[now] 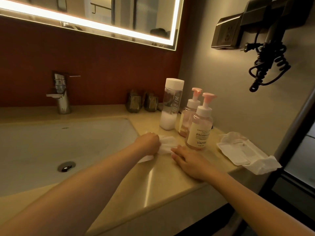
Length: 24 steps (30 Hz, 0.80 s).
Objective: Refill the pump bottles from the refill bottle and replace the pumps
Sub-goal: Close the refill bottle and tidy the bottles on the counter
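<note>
Held in the left grip (148, 142) is a white tissue (167, 144); the right grip (189, 161) is laid flat on the bench (153, 184).

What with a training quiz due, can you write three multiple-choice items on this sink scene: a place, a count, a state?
1. The refill bottle stands: A. right of the pump bottles; B. left of the pump bottles; C. between them.
2. Pump bottles with pink pumps fitted: A. one; B. two; C. three.
3. The left hand: A. grips a white tissue; B. lies flat, empty; C. holds a pump bottle.
Answers: 1 B, it stands upright at their left. 2 B, two pink pump heads show. 3 A, it is curled round the tissue.
</note>
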Available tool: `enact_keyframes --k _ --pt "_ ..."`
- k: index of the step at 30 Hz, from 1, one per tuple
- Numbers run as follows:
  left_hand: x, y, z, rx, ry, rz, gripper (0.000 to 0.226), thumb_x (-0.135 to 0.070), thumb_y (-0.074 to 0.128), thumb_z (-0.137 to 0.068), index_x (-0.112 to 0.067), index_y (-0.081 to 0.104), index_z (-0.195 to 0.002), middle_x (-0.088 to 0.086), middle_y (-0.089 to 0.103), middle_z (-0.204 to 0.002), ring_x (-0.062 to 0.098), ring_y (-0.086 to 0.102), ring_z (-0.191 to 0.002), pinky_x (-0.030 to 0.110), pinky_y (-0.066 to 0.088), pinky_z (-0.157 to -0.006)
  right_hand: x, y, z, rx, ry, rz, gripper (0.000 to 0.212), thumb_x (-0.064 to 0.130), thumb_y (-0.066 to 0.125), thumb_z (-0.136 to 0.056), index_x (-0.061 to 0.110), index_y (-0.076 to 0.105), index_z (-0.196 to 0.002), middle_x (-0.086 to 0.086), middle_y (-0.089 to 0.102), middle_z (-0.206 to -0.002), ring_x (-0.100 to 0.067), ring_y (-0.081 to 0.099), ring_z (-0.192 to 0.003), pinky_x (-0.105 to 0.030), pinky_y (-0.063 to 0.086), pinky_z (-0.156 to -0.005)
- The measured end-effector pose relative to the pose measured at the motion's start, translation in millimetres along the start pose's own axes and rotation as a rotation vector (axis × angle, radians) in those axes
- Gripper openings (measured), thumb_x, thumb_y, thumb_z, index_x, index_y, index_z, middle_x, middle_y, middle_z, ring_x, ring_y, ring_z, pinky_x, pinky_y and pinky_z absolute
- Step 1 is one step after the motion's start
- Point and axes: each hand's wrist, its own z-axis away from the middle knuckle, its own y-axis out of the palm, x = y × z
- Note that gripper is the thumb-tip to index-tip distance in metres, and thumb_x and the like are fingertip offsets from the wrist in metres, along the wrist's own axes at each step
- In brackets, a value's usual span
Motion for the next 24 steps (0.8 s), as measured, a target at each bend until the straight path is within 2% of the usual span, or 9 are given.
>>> enact_keyframes --k 7,11,15,20,24 --pt "36.6 -5.9 -58.3 0.193 -0.042 -0.207 0.038 -0.021 0.029 -0.100 -0.008 0.043 -0.133 0.017 0.044 -0.134 0.031 0.044 -0.120 0.036 0.038 -0.096 -0.7 5.3 -72.5 0.032 0.020 -0.006 0.045 0.042 0.027 -0.099 0.027 0.037 -0.140 -0.011 0.030 -0.150 -0.026 0.029 -0.136 -0.035 0.024 -0.110" --pt "39.9 -11.6 -72.4 0.231 -0.089 -0.233 0.040 -0.023 0.027 -0.102 -0.010 0.037 -0.138 0.017 0.041 -0.138 0.032 0.042 -0.125 0.038 0.035 -0.101 -2.8 8.5 -100.1 0.053 -0.004 0.034 0.043 0.042 0.027 -0.099 0.025 0.045 -0.134 -0.015 0.046 -0.133 -0.031 0.043 -0.120 -0.035 0.035 -0.095" --pt "40.3 -13.3 -65.5 0.229 -0.092 -0.219 0.040 -0.024 0.028 -0.102 -0.007 0.036 -0.138 0.018 0.038 -0.141 0.031 0.039 -0.127 0.038 0.032 -0.103 -2.7 5.0 -96.9 0.059 -0.015 0.057 0.040 0.040 0.028 -0.099 0.025 0.049 -0.130 -0.014 0.051 -0.129 -0.030 0.047 -0.116 -0.035 0.036 -0.092" --pt "38.9 -11.1 -43.9 0.231 -0.080 -0.062 0.045 -0.032 0.028 -0.101 -0.005 0.038 -0.135 0.017 0.039 -0.140 0.030 0.042 -0.124 0.038 0.034 -0.102 8.3 -0.7 -53.4 0.096 -0.006 0.141 0.046 0.039 0.026 -0.100 0.026 0.031 -0.143 -0.014 0.032 -0.148 -0.030 0.031 -0.134 -0.038 0.027 -0.108" --pt "22.4 -10.8 -17.2 0.230 0.008 0.005 0.048 -0.037 0.028 -0.100 -0.004 0.041 -0.132 0.016 0.041 -0.138 0.029 0.044 -0.122 0.040 0.036 -0.102 17.1 2.5 -2.9 0.097 0.021 0.154 0.048 0.041 0.025 -0.099 0.028 0.023 -0.146 -0.012 0.019 -0.154 -0.027 0.020 -0.140 -0.034 0.021 -0.111"
